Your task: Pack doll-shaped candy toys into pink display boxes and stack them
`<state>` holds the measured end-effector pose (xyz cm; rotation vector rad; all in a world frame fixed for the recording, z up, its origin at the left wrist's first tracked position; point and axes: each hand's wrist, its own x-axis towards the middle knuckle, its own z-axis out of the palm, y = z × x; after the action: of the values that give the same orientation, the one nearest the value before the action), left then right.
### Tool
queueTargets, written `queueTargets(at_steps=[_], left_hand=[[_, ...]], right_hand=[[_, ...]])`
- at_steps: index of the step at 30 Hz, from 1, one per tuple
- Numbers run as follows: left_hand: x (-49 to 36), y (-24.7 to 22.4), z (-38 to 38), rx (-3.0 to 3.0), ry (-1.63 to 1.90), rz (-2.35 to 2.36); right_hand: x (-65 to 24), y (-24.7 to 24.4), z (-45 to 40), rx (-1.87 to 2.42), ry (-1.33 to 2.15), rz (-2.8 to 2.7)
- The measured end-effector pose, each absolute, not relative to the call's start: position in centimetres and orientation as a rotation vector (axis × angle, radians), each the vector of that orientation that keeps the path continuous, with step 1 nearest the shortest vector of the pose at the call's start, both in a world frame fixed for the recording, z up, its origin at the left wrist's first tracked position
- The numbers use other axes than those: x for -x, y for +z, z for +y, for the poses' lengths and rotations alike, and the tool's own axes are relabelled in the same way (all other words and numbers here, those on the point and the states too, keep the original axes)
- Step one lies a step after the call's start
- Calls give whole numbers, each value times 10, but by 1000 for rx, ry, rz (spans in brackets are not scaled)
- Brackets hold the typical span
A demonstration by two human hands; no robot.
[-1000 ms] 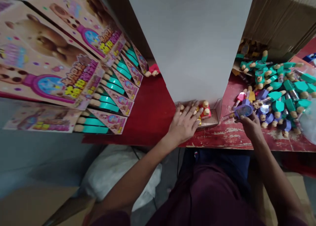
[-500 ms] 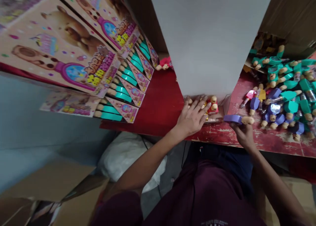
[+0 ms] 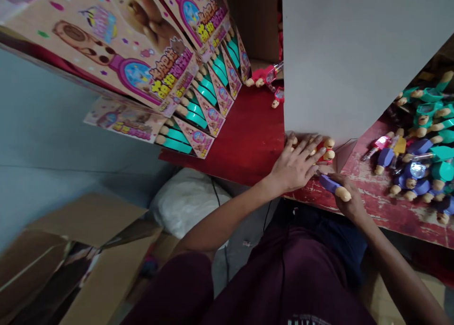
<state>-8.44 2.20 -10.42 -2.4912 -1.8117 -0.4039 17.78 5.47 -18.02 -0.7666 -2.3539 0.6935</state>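
My left hand [image 3: 295, 168] lies with fingers spread over the front opening of a tall white box [image 3: 336, 69]. Under and beside those fingers are several small toys with beige bear heads, among them red ones [image 3: 328, 155]; my hand partly covers them. My right hand [image 3: 349, 197] grips a purple toy [image 3: 329, 185] with a beige bear head, just in front of the box's lower edge. The toy's head points toward me and to the right. Its far end is close to my left fingertips; whether they touch I cannot tell.
On the red table [image 3: 248, 131], printed display boxes [image 3: 142, 74] filled with turquoise toys stand at the left. Loose pink toys [image 3: 264, 75] lie behind. Many turquoise and purple toys [image 3: 422, 169] are heaped at the right. An open carton [image 3: 88, 221] and a white sack [image 3: 184, 202] sit below.
My right hand has brought the purple toy left to the box opening and turned its head toward me. My left hand stays at the opening. The view has shifted left.
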Motion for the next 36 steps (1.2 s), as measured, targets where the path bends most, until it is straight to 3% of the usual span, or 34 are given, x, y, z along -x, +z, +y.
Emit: queueTargets(at_steps=[15,25,36], left_hand=[[85,-103,22,2502,-425,-1810],[86,-100,20,2516,-423,-1809],[88,-110,20,2513,-544,-1802]], right_hand=[[-145,-166,92,895,782,-2456],[-122,-184,45,1059,160,-2005],[-103,-190,39,1277,309,-2027]])
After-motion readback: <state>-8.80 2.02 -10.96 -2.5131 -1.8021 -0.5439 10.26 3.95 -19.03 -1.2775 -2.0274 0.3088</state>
